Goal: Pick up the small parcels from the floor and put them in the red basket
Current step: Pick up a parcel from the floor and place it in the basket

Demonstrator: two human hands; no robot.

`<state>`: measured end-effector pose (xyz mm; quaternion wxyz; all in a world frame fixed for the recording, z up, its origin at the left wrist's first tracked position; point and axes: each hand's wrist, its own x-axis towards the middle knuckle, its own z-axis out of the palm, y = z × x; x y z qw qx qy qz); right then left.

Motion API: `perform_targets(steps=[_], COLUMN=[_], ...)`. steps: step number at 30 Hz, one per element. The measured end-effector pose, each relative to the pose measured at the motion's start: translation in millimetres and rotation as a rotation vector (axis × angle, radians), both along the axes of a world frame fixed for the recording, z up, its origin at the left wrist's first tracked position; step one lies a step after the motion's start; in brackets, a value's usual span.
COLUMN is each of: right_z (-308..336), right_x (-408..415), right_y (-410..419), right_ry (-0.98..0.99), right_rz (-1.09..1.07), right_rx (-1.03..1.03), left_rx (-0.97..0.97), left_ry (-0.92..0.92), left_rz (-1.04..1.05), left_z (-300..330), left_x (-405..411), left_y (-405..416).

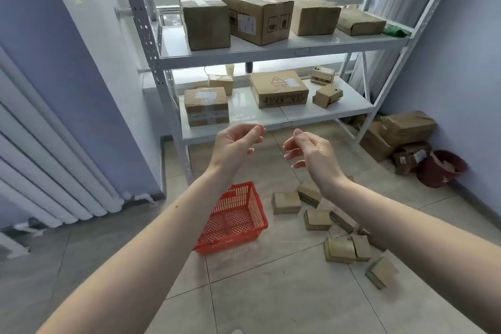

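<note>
A red plastic mesh basket [252, 228] stands on the tiled floor, partly behind my left forearm, with nothing visible in it. To its right, several small brown cardboard parcels lie scattered, one nearest the basket [286, 202], another [317, 219], and more toward the lower right [340, 250]. My left hand [233, 145] and my right hand [311, 150] are raised side by side well above the floor, fingers loosely curled and apart, palms facing each other, holding nothing. My right forearm hides part of the parcel pile.
A white metal shelf rack [271, 119] with larger cardboard boxes stands behind the basket. More boxes [401, 133] and a dark red bucket [442, 168] sit in the right corner. A white radiator [46, 168] lines the left wall.
</note>
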<state>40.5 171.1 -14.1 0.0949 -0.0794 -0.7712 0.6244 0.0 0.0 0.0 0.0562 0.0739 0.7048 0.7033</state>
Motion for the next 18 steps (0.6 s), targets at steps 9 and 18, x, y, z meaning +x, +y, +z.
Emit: perform_targets(steps=[9, 18], right_z=[-17.7, -60.8], right_x=[-76.5, -165.7], right_y=[43.8, 134.2], right_ry=[-0.077, -0.165], right_rz=[-0.055, -0.020], right_rx=[-0.004, -0.004], left_rx=[0.000, -0.009], left_ry=[-0.068, -0.146], left_rz=[-0.032, 0.013], left_z=[-23.8, -70.7], left_x=[-94.5, -171.8], left_y=[49.4, 143.2])
